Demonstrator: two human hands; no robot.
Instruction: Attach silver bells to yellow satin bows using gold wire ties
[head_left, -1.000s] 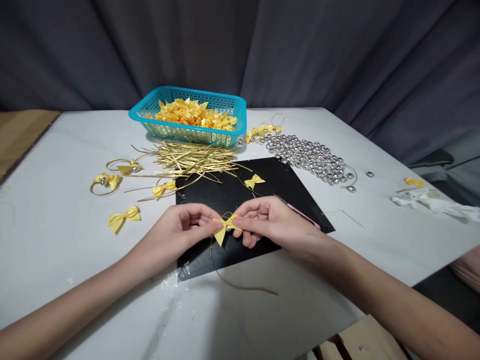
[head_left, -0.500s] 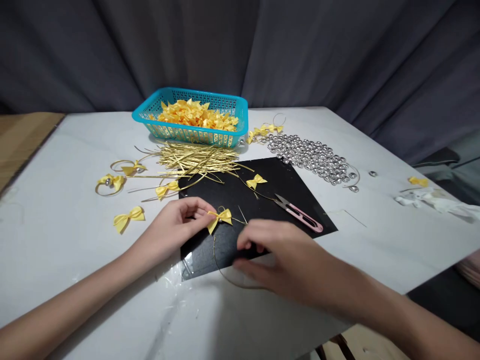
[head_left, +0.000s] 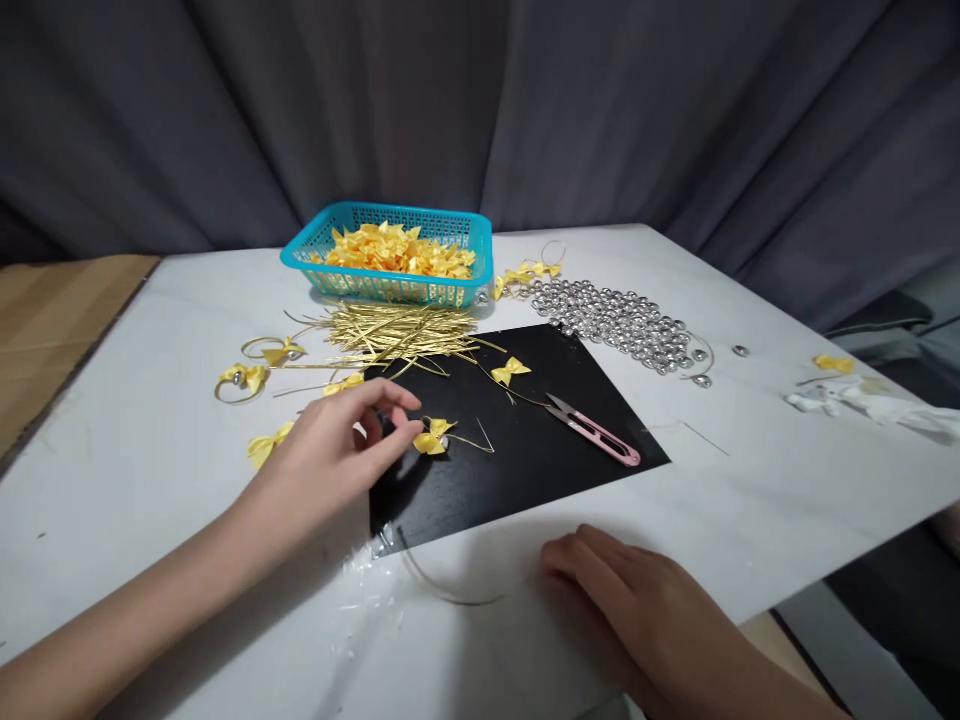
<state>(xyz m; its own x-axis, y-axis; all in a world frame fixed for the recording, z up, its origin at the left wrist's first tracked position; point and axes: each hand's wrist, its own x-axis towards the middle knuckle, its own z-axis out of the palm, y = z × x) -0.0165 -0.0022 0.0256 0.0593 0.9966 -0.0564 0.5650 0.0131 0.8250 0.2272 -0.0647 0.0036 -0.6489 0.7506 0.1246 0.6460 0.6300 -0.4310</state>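
My left hand (head_left: pixel 337 445) rests at the left edge of a black mat (head_left: pixel 525 475), thumb and fingers pinched on the left end of a small yellow bow (head_left: pixel 433 437). The bow lies on the mat with a silver bead at its middle and thin gold wire through it. A long tail of that gold wire (head_left: pixel 450 596) curves over the white table towards my right hand (head_left: pixel 637 610). That hand lies palm down near the table's front edge, fingers stretched flat, with nothing seen in it.
Pink thread snips (head_left: pixel 596 430) and another yellow bow (head_left: pixel 510 370) lie on the mat. Behind are a heap of gold wires (head_left: pixel 390 330), a blue basket (head_left: pixel 375 290) of yellow bows and a pile of silver beads (head_left: pixel 622 320). Bows on wire rings (head_left: pixel 241 378) lie left.
My right hand let go of the bow and slid back to the table's front edge. My left hand lowered the bow onto the mat. The camera view shifted left.
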